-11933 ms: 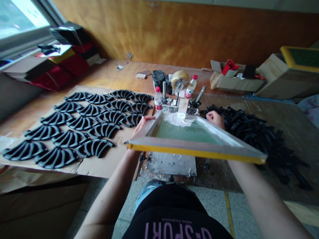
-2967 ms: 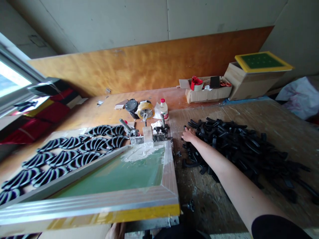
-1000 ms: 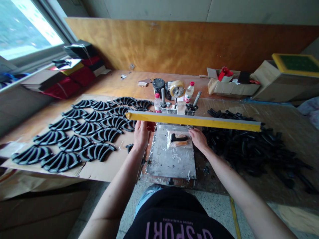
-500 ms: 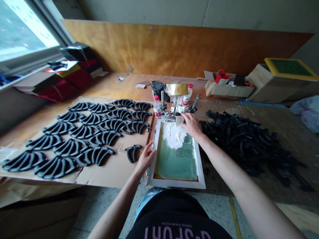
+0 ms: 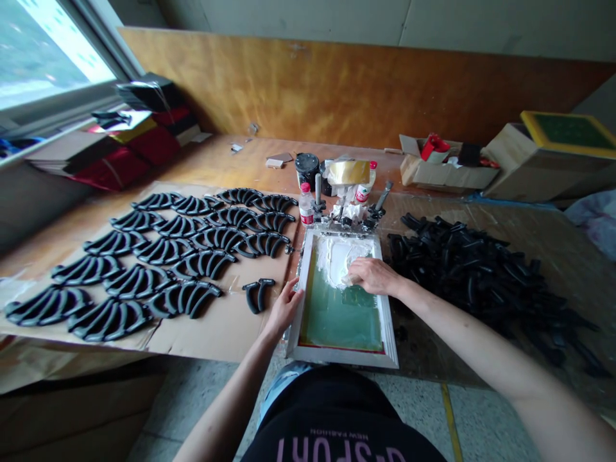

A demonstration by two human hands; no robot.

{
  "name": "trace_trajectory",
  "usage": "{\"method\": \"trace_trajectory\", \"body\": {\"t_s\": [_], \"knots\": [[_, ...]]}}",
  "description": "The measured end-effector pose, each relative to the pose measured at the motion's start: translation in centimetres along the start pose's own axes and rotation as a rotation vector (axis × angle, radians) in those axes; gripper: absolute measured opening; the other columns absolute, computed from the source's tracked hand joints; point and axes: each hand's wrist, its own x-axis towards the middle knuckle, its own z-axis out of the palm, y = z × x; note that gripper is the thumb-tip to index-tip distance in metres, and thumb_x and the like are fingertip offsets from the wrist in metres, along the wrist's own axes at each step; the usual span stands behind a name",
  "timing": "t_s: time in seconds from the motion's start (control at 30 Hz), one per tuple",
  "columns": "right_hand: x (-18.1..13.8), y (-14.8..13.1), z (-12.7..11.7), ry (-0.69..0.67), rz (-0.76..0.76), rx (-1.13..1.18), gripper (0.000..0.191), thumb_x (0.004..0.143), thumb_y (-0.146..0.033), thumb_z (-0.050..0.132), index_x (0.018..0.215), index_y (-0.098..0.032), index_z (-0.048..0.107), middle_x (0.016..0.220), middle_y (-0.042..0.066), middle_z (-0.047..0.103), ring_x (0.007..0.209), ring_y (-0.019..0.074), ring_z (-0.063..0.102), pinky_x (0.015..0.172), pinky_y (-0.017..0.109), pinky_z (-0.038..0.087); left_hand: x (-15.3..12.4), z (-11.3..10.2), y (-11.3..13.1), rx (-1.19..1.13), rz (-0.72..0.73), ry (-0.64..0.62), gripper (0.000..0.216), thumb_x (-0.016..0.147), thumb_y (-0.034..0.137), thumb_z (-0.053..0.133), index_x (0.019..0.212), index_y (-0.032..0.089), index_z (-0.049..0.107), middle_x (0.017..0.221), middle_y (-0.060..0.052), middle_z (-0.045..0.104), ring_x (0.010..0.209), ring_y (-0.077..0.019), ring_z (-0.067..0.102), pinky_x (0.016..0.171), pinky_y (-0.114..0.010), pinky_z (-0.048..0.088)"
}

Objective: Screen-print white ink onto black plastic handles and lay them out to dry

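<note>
Workshop, white-smeared framed screen (image 5: 337, 321), metal clamps (image 5: 344, 222), heaped black parts (image 5: 476, 276), perhaps handles

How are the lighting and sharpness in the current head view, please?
Head view throughout: the window is bright and washed out; the heap of black pieces partly merges into one dark mass; the green screen mesh is fairly evenly lit; wide-angle distortion seems to stretch the right forearm.

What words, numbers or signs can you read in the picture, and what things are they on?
"NEW FASHION": small, upside down, on the black shirt.
"SPORT": bigger, upside down, on the same shirt, partly cut off by the picture's bottom edge; what comes before it is unclear.
Left bottle: label too small to read.
Right bottle: label too small to read.
No readable numbers.
</note>
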Motion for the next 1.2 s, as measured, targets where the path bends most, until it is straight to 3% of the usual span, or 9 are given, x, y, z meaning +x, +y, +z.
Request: {"method": "trace_trajectory", "body": {"t_s": [0.27,0.37,0.53,0.67,0.77,0.87,0.97,1.1,1.2], "knots": [[-0.5,-0.7,2.9,0.159,0.046,-0.079,0.021,0.084,-0.006,0.051,0.092,-0.017,0.066,0.094,0.009,0.065,0.098,0.0233,0.055,0.085,0.034,0.045,-0.5,0.0,1.0,-0.063,-0.02,0.006,0.074,0.077,0.054,0.064,0.138,0.015,0.049,0.08,-0.003,0.067,0.066,-0.0161,0.06,0.058,-0.025,0.044],[1.1,-0.2,1.6,0.195,0.16,-0.032,0.015,0.087,-0.018,0.06,0.1,-0.019,0.067,0.095,0.006,0.067,0.093,0.0215,0.059,0.084,0.032,0.046,-0.9,-0.1,1.8,-0.103,-0.025,-0.001,0.074,0.077,0.054,0.066,0.139,0.017,0.049,0.083,-0.004,0.069,0.069,-0.0175,0.062,0.061,-0.026,0.046],[4.6,3.8,-2.9,0.302,0.508,-0.09,0.058,0.085,-0.026,0.068,0.14,-0.028,0.05,0.105,0.005,0.071,0.091,0.0221,0.065,0.079,0.03,0.048,-2.3,-1.2,5.6,-0.108,-0.003,0.002,0.063,0.078,0.055,0.064,0.132,0.024,0.057,0.087,-0.003,0.069,0.073,-0.0172,0.062,0.061,-0.025,0.046],[1.2,7.8,-4.8,0.447,0.763,-0.126,0.042,0.091,-0.025,0.056,0.133,-0.02,0.057,0.09,0.005,0.074,0.08,0.0195,0.069,0.072,0.027,0.052,-2.4,-1.5,10.5,-0.101,0.134,0.079,0.048,0.085,0.062,0.052,0.102,0.021,0.071,0.094,-0.005,0.067,0.077,-0.0168,0.061,0.061,-0.024,0.048],[-2.5,8.3,-3.0,0.382,0.839,-0.177,0.03,0.095,-0.018,0.044,0.11,-0.008,0.068,0.08,0.006,0.074,0.07,0.0147,0.068,0.061,0.023,0.053,-0.7,-1.0,14.0,-0.266,0.314,0.082,0.047,0.081,0.06,0.058,0.103,0.02,0.066,0.092,-0.005,0.067,0.076,-0.017,0.062,0.063,-0.026,0.051],[-3.7,6.0,1.0,0.267,0.696,-0.147,0.024,0.09,-0.021,0.056,0.108,-0.01,0.069,0.086,0.005,0.075,0.076,0.0129,0.067,0.067,0.024,0.056,1.3,0.1,15.6,-0.417,0.36,0.08,0.048,0.08,0.059,0.058,0.108,0.02,0.06,0.097,-0.007,0.068,0.083,-0.018,0.066,0.068,-0.028,0.054],[-2.7,2.3,4.3,0.199,0.545,-0.113,0.032,0.08,-0.027,0.073,0.111,-0.021,0.069,0.1,0.006,0.072,0.097,0.0203,0.064,0.086,0.035,0.053,1.7,2.0,14.1,-0.508,0.266,0.098,0.052,0.083,0.063,0.052,0.112,0.02,0.056,0.099,-0.008,0.068,0.082,-0.0164,0.066,0.066,-0.027,0.054],[-0.8,-3.8,5.9,0.259,0.565,-0.089,0.013,0.09,-0.029,0.061,0.096,-0.021,0.069,0.095,0.009,0.066,0.098,0.024,0.059,0.09,0.039,0.048,-0.9,5.4,8.4,-0.428,-0.128,-0.144,0.062,0.079,0.067,0.058,0.116,0.018,0.055,0.105,-0.013,0.069,0.083,-0.0205,0.068,0.063,-0.03,0.054],[-0.5,-7.6,6.5,0.24,0.333,-0.014,0.015,0.094,-0.028,0.055,0.097,-0.021,0.067,0.092,0.007,0.065,0.095,0.0216,0.057,0.087,0.034,0.047,-2.8,6.1,4.1,-0.373,-0.286,-0.165,0.059,0.077,0.07,0.057,0.106,0.018,0.057,0.094,-0.01,0.07,0.081,-0.022,0.069,0.06,-0.03,0.053]]}}
